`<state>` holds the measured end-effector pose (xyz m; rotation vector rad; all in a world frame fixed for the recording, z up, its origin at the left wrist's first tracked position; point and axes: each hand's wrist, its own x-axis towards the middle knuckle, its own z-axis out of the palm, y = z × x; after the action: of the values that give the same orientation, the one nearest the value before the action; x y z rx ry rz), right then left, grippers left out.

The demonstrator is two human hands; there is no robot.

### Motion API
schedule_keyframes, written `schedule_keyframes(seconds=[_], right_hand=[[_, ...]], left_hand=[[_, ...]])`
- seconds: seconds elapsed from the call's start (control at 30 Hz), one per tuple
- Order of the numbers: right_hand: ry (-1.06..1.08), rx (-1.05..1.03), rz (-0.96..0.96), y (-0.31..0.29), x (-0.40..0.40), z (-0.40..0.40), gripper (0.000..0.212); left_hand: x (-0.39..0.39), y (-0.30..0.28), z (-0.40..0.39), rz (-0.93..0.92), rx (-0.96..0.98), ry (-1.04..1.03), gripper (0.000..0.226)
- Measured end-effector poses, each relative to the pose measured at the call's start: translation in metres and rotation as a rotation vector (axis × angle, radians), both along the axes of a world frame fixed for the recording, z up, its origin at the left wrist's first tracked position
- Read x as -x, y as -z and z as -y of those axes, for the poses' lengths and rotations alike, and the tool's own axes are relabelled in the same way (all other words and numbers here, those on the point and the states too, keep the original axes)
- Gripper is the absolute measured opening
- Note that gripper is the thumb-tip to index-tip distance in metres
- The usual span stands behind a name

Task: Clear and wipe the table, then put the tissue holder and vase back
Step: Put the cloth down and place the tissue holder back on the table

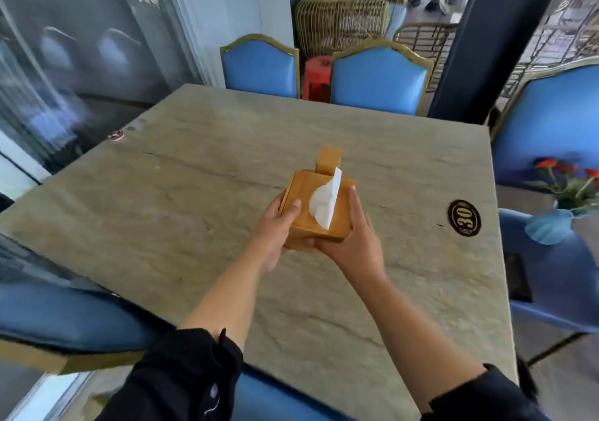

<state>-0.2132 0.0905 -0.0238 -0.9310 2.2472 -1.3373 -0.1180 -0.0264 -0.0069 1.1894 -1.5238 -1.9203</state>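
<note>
A wooden tissue holder (pixel 311 190) with a white tissue (pixel 325 201) sticking out of its top is held above the middle of the stone-patterned table (pixel 194 200). My left hand (pixel 275 229) grips its left side and my right hand (pixel 353 235) cups its right side and front corner. A small wooden block rises at the holder's far edge. The vase (pixel 549 224), pale blue with red flowers (pixel 567 167), stands on the blue chair seat to the right of the table, off the tabletop.
Blue padded chairs (pixel 377 80) with gold frames surround the table on the far, right and near sides. A round black sticker with "30" (pixel 464 217) marks the table's right edge, and a small red sticker (pixel 115 135) its far left corner. Wicker furniture is stacked behind.
</note>
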Motion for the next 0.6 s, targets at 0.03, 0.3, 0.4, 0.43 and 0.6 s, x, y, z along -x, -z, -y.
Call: schedule_keyframes(seconds=[0.03, 0.3, 0.4, 0.43, 0.6], right_hand=[[0.008, -0.002, -0.002, 0.003, -0.004, 0.013, 0.12], [0.164, -0.013, 0.005, 0.025, -0.045, 0.134, 0.115], [0.216, -0.017, 0.042, 0.028, -0.062, 0.18, 0.112], [0.233, -0.021, 0.052, 0.029, -0.067, 0.195, 0.112], [0.343, -0.017, 0.074, 0.041, -0.085, 0.261, 0.111]], left_hand=[[-0.002, 0.003, 0.015, 0.005, 0.005, 0.011, 0.033], [-0.017, 0.039, 0.163, 0.024, 0.011, 0.128, 0.038], [-0.024, 0.044, 0.213, -0.031, -0.008, 0.174, 0.043], [-0.026, 0.046, 0.229, -0.041, -0.014, 0.189, 0.045], [-0.022, 0.057, 0.298, -0.018, 0.011, 0.226, 0.048]])
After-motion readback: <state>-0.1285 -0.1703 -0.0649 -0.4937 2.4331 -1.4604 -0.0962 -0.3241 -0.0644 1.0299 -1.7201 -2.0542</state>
